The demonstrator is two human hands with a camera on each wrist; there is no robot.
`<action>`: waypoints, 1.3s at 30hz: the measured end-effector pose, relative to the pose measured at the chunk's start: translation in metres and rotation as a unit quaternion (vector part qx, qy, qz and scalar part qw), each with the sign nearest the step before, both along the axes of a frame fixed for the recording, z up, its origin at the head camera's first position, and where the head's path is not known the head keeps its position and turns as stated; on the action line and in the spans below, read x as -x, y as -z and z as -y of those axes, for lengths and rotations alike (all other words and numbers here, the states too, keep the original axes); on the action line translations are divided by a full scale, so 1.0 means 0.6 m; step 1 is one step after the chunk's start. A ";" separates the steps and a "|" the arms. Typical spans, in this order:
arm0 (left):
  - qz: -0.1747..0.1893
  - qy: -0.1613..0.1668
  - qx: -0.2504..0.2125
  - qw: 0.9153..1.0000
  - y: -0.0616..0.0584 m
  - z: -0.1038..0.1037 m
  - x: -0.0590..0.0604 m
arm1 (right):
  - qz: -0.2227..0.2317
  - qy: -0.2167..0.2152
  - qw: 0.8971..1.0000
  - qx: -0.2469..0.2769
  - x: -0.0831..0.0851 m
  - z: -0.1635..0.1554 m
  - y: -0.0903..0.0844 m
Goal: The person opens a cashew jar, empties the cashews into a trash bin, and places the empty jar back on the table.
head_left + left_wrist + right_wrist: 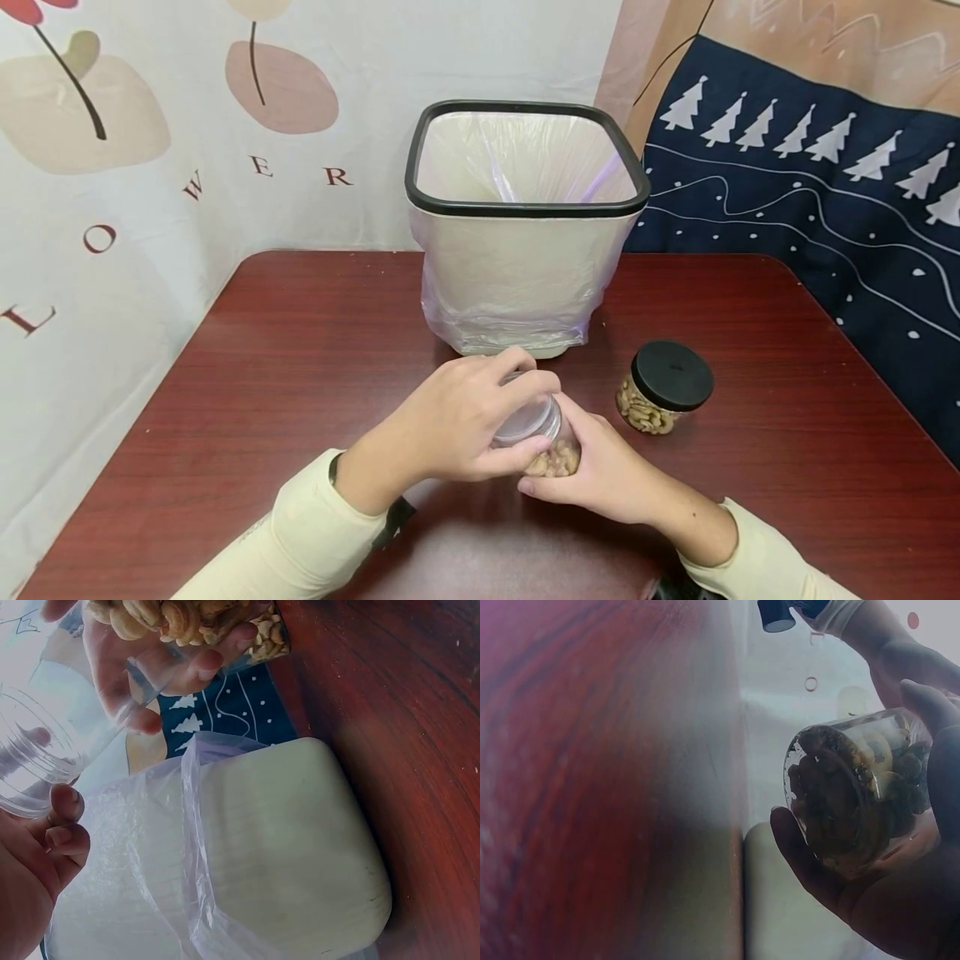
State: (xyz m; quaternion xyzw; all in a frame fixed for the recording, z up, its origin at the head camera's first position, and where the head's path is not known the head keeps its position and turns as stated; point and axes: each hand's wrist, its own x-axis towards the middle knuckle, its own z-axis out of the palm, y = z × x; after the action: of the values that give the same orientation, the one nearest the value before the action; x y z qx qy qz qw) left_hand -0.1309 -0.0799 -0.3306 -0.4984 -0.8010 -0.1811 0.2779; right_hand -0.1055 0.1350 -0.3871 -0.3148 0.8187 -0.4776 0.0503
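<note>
A small clear jar (553, 457) partly filled with cashews is held just above the red-brown table (262, 375), near its front middle. My left hand (480, 417) curls over the jar's clear lid (525, 422) from above. My right hand (603, 475) grips the jar's body from below and the right. In the left wrist view, the clear threaded top (45, 750) lies against my left hand's fingers (64, 825), and the right hand's fingers (150, 667) wrap the cashew jar (172, 619). The right wrist view shows the jar's base (847, 795) in my right palm (885, 907).
A cream bin (525, 250) with a black rim and clear plastic liner stands just behind the hands. A second cashew jar (663, 390) with a black lid stands upright to the right. Patterned cloths hang behind the table.
</note>
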 end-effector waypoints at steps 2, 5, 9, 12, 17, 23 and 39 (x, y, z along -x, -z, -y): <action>-0.005 0.000 -0.001 1.000 -0.001 0.000 0.001 | -0.002 0.001 1.000 0.000 0.000 0.000 0.000; -0.016 -0.004 -0.004 1.000 -0.002 0.000 0.003 | -0.003 0.001 1.000 -0.003 0.000 -0.001 -0.001; -0.031 -0.020 -0.002 0.999 -0.002 0.002 0.005 | 0.002 -0.007 1.000 -0.002 0.000 -0.001 -0.002; -0.029 -0.032 -0.003 0.999 -0.001 0.005 0.006 | 0.008 -0.011 1.000 0.003 0.000 -0.001 -0.001; -0.016 -0.044 -0.013 0.999 0.002 0.011 0.011 | 0.020 -0.010 1.000 0.013 0.000 -0.001 -0.001; -0.014 -0.051 -0.031 0.998 0.003 0.017 0.020 | 0.018 -0.006 1.000 0.016 0.000 -0.002 -0.001; 0.003 -0.085 -0.060 0.995 0.010 0.021 0.035 | 0.015 0.051 0.998 0.012 -0.001 -0.002 -0.004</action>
State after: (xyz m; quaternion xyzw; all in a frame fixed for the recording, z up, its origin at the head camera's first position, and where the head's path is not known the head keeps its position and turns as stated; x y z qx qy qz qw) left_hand -0.1518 -0.0927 -0.3365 -0.4105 -0.8289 -0.2061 0.3194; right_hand -0.1052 0.1362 -0.3847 -0.2656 0.8270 -0.4944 0.0340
